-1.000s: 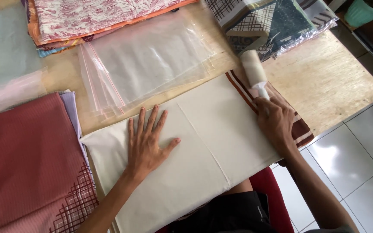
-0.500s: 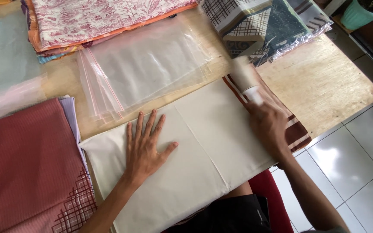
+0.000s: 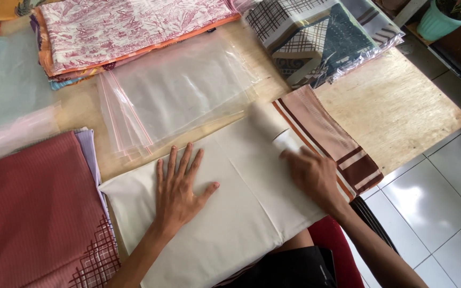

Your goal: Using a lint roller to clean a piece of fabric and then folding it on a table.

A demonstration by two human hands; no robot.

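Observation:
A folded cream cloth (image 3: 225, 213) with a brown-striped border (image 3: 326, 133) lies on the wooden table (image 3: 401, 112) in front of me. My left hand (image 3: 180, 186) rests flat on the cloth's middle, fingers spread. My right hand (image 3: 313, 173) grips the handle of a white lint roller (image 3: 273, 125), blurred by motion, whose roll lies on the cloth near the striped border.
A stack of clear plastic bags (image 3: 172, 90) lies beyond the cloth. Red fabric (image 3: 33, 213) sits at the left, patterned pink fabrics (image 3: 129, 26) at the back, bagged checked fabric (image 3: 321, 37) at the back right. Tiled floor (image 3: 444, 202) and a green pot (image 3: 444, 16) are at the right.
My right hand has moved the roller to the left along the cloth's far edge, away from the striped border. My left hand has stayed flat on the cloth.

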